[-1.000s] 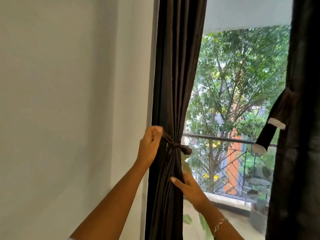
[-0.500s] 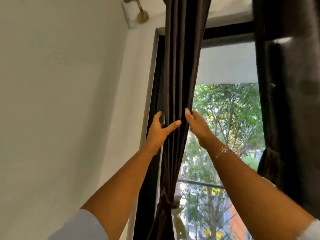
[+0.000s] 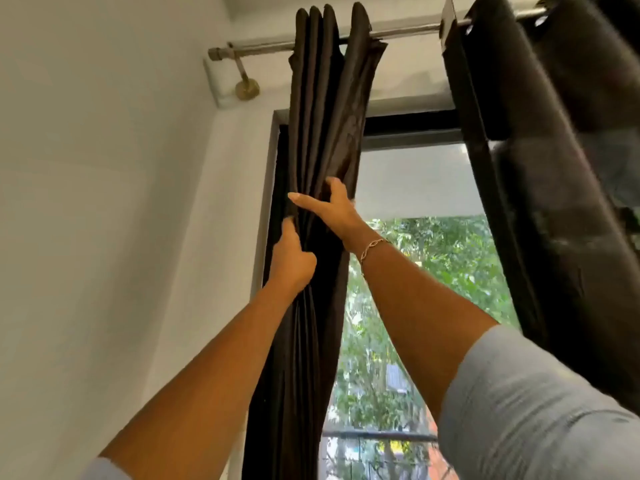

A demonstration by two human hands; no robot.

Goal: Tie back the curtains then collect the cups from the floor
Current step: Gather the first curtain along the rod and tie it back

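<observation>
Dark brown curtain (image 3: 325, 109), bunched in tight vertical pleats, hangs from rod (image 3: 263, 47) at 12 o'clock. Folds gripped by left hand (image 3: 292, 259). At its 1 o'clock, right hand (image 3: 330, 211) clutches the pleats, thumb out.

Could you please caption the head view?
Left hand and right hand grip the dark brown pleated curtain below its metal rod.

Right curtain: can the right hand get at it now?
Probably yes. The right curtain hangs close beside that arm, nothing between. But the right hand grips the left curtain, as does the left hand, so it must let go first.
</observation>
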